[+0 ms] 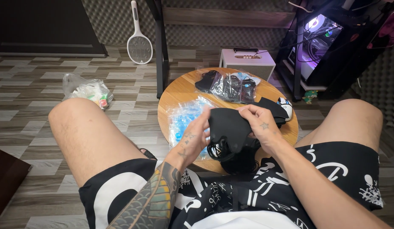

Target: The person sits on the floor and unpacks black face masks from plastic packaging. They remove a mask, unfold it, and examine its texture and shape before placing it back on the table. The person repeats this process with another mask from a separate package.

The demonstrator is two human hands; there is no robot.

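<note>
While pinched between both hands above the near edge of the round wooden table [180, 91], black face mask [229, 127] hanging just over the lap, ear loops dangling below it. Left hand [195, 138] closing fingers on the mask's left edge, tattooed forearm rising from the bottom of the view. Right hand [260, 123] gripping the mask's upper right edge, thumb and fingers folded over the fabric. Lying beneath the mask, near the table's front edge, pile of black masks [237, 157], loops tangled. Resting on the table just left of the left hand, clear plastic bag with blue contents [182, 118]. Sitting farther back on the tabletop, packets of dark masks in clear wrapping [231, 87]. Peeking out beside the right hand, small white and blue object [285, 106]. Lying on the wood-pattern floor, well apart to the left, crumpled plastic bag [86, 90]; leaning against the far wall, white racket-shaped swatter [139, 46]; standing behind the table, small white box-shaped amplifier [247, 62].
</note>
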